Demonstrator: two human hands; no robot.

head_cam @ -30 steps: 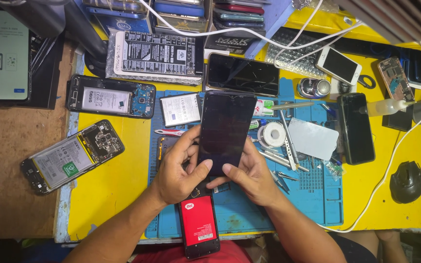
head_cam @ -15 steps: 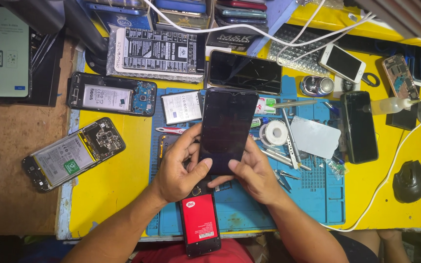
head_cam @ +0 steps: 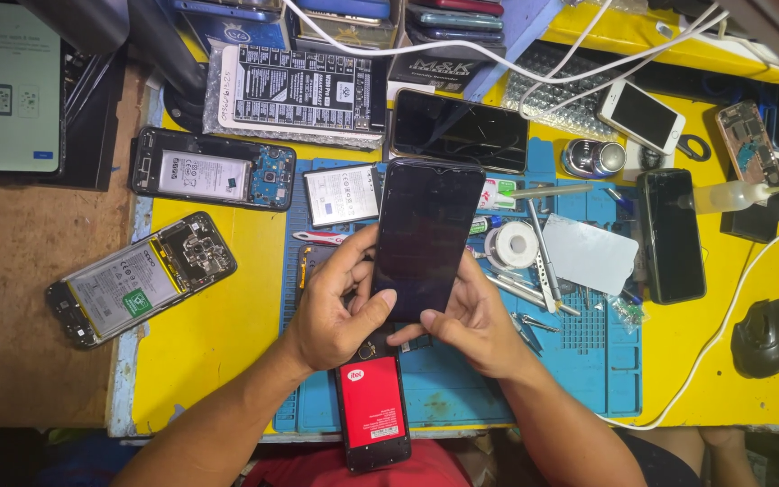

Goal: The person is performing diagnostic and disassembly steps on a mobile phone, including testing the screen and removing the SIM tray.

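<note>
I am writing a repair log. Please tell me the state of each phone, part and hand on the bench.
Black screen panel: dark, held tilted above the mat by both hands.
Left hand: grips the panel's left edge.
Right hand: grips the panel's lower right edge.
Red-battery phone: back off, lies under the hands.
Two opened phones: backs off, batteries showing.
Far-left phone: screen lit.
Black phone: screen dark.

— We see the dark screen panel (head_cam: 426, 236) as glossy glass, smooth, faintly reflective. And the mat?

— We read the blue mat (head_cam: 579, 361) as matt rubber, ribbed with small pockets. The yellow tabletop (head_cam: 227, 334) looks painted, scuffed and chipped at its edge.

— We note bare, worn wood (head_cam: 20, 307) at the left, and shiny metal on the tweezers (head_cam: 543, 252).

— The red battery (head_cam: 371, 401) seems wrapped in smooth plastic film.
</note>
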